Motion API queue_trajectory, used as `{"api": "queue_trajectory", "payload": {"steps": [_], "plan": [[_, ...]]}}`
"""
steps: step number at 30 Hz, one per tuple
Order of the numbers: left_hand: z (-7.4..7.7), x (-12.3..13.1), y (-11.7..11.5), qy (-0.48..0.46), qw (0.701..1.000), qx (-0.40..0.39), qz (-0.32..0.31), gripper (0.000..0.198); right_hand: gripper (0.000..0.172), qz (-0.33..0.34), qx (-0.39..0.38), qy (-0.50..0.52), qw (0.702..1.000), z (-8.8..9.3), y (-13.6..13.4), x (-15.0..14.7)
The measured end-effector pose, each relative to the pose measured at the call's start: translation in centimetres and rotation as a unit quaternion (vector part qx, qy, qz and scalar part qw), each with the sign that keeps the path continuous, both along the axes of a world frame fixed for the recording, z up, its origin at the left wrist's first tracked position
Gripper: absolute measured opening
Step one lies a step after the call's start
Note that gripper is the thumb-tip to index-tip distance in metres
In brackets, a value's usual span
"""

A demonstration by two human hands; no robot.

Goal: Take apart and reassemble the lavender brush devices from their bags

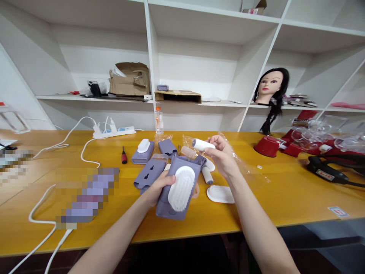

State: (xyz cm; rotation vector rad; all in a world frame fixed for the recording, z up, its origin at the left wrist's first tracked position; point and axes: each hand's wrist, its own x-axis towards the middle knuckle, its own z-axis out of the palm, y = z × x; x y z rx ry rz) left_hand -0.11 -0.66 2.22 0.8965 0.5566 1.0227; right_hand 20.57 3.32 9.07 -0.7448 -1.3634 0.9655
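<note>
My left hand (pixel 157 189) is closed around a purple case (pixel 171 205) that carries a white oval brush head (pixel 181 188), held tilted above the yellow table (pixel 285 198). My right hand (pixel 222 155) is raised just above and right of the case, pinching a small white roller (pixel 202 145). Below my hands lie another white roller with a purple end (pixel 207 176) and a loose white oval brush pad (pixel 220 194). Further purple cases (pixel 148 174) (pixel 142 153) (pixel 167 147) lie behind and left of the held one.
A red-handled screwdriver (pixel 123 155), a white power strip (pixel 114 132) with cables, a small bottle (pixel 159 119) and clear plastic bags (pixel 245 167) lie about. At right stand a red bowl (pixel 267 146), clear containers and a black tool (pixel 327 169). White shelves behind hold cardboard boxes (pixel 129 80) and a mannequin head (pixel 269 87).
</note>
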Motion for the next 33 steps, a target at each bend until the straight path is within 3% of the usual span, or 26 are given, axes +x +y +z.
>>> {"api": "queue_trajectory", "payload": {"steps": [5,11,19,26,33], "plan": [[-0.3,0.0,0.0,0.069,0.993,0.092,0.018,0.040,0.027,0.046,0.022,-0.007,0.999,-0.3,-1.9,-1.9],[-0.2,0.2,-0.1,0.070,0.992,0.094,0.037,0.040,0.028,0.046,0.017,-0.006,0.999,-0.7,-2.5,-2.7],[0.0,0.2,0.0,0.084,0.988,0.110,0.071,0.031,0.022,0.058,-0.058,0.026,0.996,-1.2,-2.2,-2.9],[0.0,0.0,0.2,0.087,0.988,0.105,0.079,0.030,0.023,0.039,-0.028,-0.024,0.999,-0.5,-2.3,-2.6],[0.5,0.2,-0.2,0.086,0.984,0.122,0.098,0.026,0.022,0.067,-0.067,0.035,0.995,-1.8,-1.8,-3.2]]}}
